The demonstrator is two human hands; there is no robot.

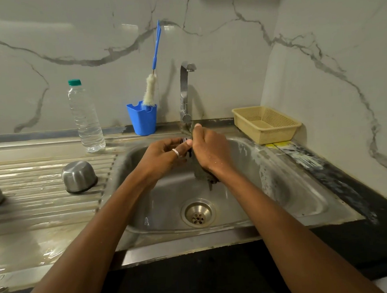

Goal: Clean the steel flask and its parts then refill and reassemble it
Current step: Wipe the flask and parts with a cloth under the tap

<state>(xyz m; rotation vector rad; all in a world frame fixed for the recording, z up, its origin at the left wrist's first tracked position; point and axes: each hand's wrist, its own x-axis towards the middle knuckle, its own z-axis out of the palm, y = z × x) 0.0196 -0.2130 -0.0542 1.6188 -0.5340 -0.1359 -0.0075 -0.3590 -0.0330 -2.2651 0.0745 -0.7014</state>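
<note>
Scrub step over the stainless steel sink (pixel 248 188): left hand (pixel 163 155) pinches a small dark ribbed flask part (pixel 186 140), right hand (pixel 211 149) grips an apparent dark scrubber (pixel 209 179); next likely rinse, keep pinch firm.

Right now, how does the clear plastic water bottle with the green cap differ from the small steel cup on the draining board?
The clear plastic bottle stands upright and capped; the steel cup sits mouth down. The bottle is tall, slim and see-through; the cup is short, squat and opaque. Both rest left of the sink basin.
</note>
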